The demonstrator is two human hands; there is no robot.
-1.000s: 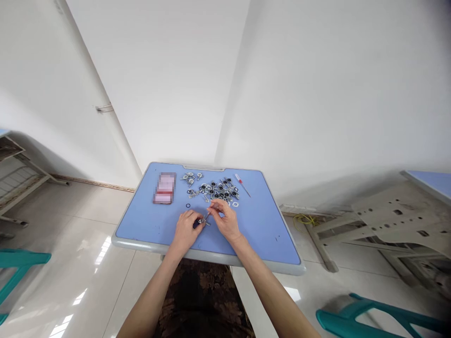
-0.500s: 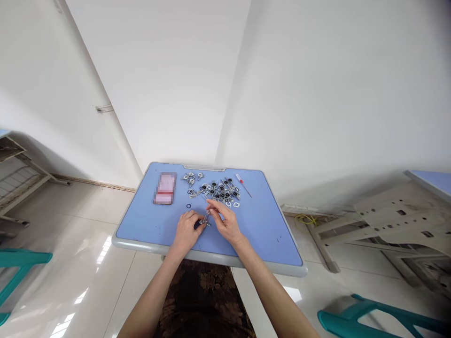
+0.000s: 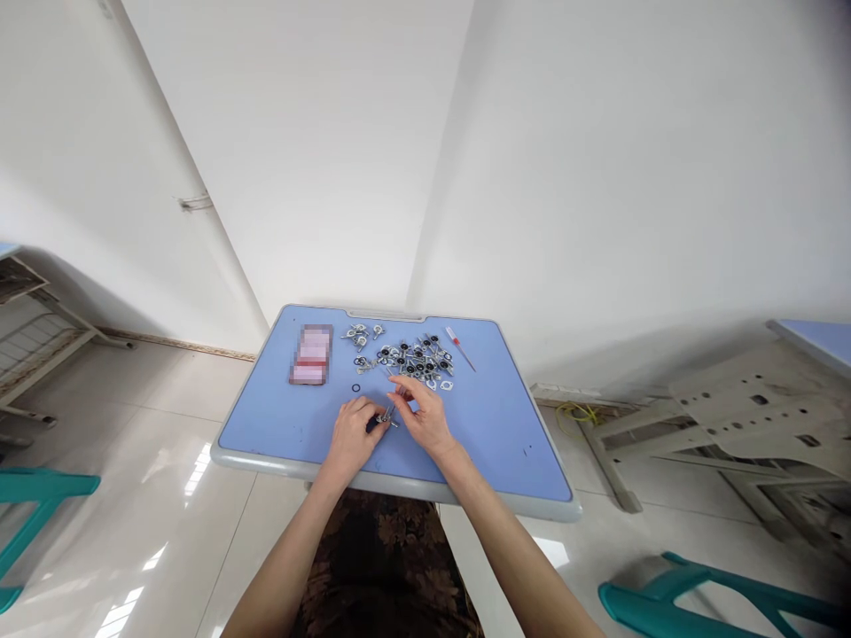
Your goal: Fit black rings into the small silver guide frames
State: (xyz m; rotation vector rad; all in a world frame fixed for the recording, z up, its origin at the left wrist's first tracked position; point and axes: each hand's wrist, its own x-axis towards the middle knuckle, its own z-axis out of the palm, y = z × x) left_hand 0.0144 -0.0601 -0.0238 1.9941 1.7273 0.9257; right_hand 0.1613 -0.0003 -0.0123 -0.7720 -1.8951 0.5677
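My left hand [image 3: 354,434] rests on the blue table and pinches a small metal part [image 3: 386,417] between thumb and fingers. Just above and to the right of that part is my right hand [image 3: 423,416], its thumb and forefinger apart near the part's upright pin. I see nothing between those fingertips. Beyond my hands lies a pile of metal parts with black round pieces [image 3: 418,356]. A smaller group of metal parts [image 3: 359,335] sits at the back. One dark ring [image 3: 355,388] lies by itself above my left hand.
The blue table [image 3: 266,416] has a pink blurred rectangular item [image 3: 312,354] at left and a red-and-clear thin tool [image 3: 460,347] at the back right. Teal stools [image 3: 46,486] stand on both sides, and a white wall rises behind.
My right thumb and forefinger have moved slightly up and apart from the upper end of the metal part. My left hand has stayed in place.
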